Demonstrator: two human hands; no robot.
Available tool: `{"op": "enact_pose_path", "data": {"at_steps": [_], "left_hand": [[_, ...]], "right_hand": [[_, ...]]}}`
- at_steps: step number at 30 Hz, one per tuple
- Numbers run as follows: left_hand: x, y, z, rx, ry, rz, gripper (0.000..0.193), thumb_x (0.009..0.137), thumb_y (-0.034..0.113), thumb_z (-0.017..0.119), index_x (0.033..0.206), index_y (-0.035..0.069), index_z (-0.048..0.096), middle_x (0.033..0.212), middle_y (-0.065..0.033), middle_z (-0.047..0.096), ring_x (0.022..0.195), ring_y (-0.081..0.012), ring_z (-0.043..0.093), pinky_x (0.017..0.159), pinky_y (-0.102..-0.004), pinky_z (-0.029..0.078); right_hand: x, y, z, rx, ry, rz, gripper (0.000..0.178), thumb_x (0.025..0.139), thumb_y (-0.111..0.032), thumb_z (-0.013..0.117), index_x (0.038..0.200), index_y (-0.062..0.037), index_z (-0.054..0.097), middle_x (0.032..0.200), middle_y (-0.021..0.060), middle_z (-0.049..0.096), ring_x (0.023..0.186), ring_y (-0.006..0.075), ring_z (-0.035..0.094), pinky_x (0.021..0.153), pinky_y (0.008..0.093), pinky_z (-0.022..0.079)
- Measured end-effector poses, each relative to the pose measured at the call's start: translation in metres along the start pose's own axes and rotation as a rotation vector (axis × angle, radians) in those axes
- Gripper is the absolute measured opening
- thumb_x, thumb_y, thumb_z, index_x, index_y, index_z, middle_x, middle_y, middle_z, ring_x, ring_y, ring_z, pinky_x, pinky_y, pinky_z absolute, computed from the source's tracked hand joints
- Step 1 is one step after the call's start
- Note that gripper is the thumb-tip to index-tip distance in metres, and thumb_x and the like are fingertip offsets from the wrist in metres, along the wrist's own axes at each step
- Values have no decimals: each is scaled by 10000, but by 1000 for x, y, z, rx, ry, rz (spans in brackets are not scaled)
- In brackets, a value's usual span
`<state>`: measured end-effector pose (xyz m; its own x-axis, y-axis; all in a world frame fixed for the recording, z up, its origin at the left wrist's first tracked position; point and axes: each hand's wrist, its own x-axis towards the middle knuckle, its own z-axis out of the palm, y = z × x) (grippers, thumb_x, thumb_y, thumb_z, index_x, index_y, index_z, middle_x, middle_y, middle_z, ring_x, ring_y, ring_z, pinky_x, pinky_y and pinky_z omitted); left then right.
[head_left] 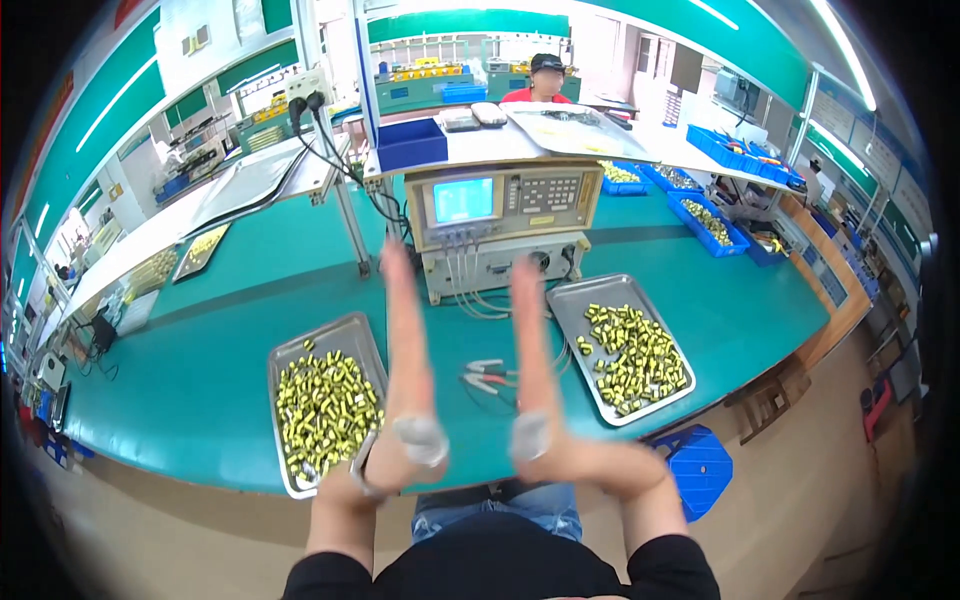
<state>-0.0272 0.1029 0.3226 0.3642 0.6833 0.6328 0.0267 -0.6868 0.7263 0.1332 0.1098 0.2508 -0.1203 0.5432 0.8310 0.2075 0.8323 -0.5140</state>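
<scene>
My left hand and my right hand are held up over the bench, roughly parallel and apart. Fingers on both are stretched out straight, somewhat blurred, and nothing is in them. Each thumb has a whitish covering. Beside my left hand lies a metal tray with many small yellow-and-black cylindrical parts. To the right of my right hand is a second metal tray with similar parts. Between the hands, test clips on leads rest on the green bench.
A beige measuring instrument with a lit screen stands on a white unit under a shelf. Blue bins of parts stand at the back right. A blue stool is below the bench edge. Another person is beyond the shelf.
</scene>
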Motion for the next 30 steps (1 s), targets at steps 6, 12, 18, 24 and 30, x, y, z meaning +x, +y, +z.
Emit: {"op": "enact_pose_path", "data": {"at_steps": [6,12,18,24,30], "left_hand": [[-169,-222,-97,874,266,-724,637,1078,302,461,1611,5,280,1665,-296,229,1551,-462,183,1273,-515,158],[-297,-288,-200,1209,373,-1307,562,1087,305,443,1572,28,381,1566,-290,389,1470,-495,296,1214,-558,261],[-286,-315,-198,690,742,-1126,497,1100,262,388,1494,-27,483,1465,-242,491,1357,-402,477,1167,-418,358],[-295,-321,-198,644,849,-1134,570,1110,402,406,1497,-7,497,1450,-205,511,1346,-377,497,1148,-409,374],[-296,-326,-201,496,854,-1001,569,1102,423,446,1409,-41,561,1343,-193,562,1235,-327,546,1087,-410,409]], "right_hand": [[-156,105,105,-36,-137,822,662,1029,-274,609,1546,41,341,1488,258,472,1375,400,484,1157,414,386],[-161,153,162,50,-354,1026,651,869,-40,573,1495,40,412,1343,261,575,1216,408,582,1037,451,476],[-134,173,175,52,-426,1058,583,843,-3,557,1417,51,472,1245,316,650,1164,467,626,990,521,491],[-151,191,184,-49,-594,1038,414,843,-1,562,1255,33,534,951,297,704,916,494,681,793,594,508],[-166,181,183,-79,-590,1106,300,927,-175,673,1133,28,595,896,253,708,856,451,692,760,521,528]]}}
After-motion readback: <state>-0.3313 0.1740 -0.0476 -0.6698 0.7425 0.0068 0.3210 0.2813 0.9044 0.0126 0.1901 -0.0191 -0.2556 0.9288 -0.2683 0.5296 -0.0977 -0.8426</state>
